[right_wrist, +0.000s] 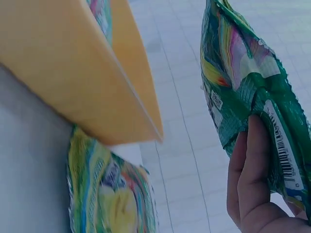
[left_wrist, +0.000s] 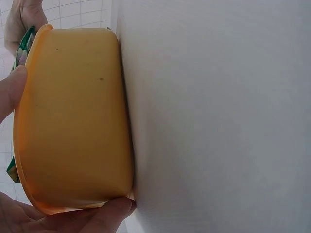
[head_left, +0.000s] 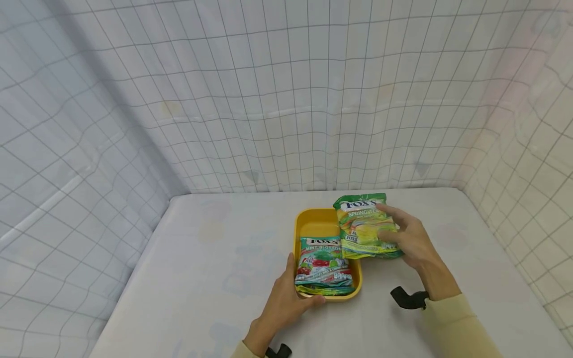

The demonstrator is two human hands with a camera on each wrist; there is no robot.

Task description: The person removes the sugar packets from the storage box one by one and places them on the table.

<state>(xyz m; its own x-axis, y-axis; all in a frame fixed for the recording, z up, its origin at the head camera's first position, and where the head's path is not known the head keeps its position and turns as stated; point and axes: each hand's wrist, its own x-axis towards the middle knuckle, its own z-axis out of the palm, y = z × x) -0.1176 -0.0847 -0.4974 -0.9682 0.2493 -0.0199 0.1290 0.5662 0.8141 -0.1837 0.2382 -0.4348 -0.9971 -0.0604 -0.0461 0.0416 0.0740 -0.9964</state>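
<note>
My left hand grips the near left corner of a yellow container, thumb at the near rim; its fingers also touch the container wall in the left wrist view. Inside lies a teal Mint Blossom candy bag, with a yellow-green bag edge under it. With my right hand I hold a green Spring Tea bag over the container's right side. In the right wrist view the fingers pinch this raised bag.
Another yellow-green bag rests beside the container's outer wall in the right wrist view; the held bag mostly covers it in the head view. A white table bears the container, and white grid-lined cloth stands behind and at both sides.
</note>
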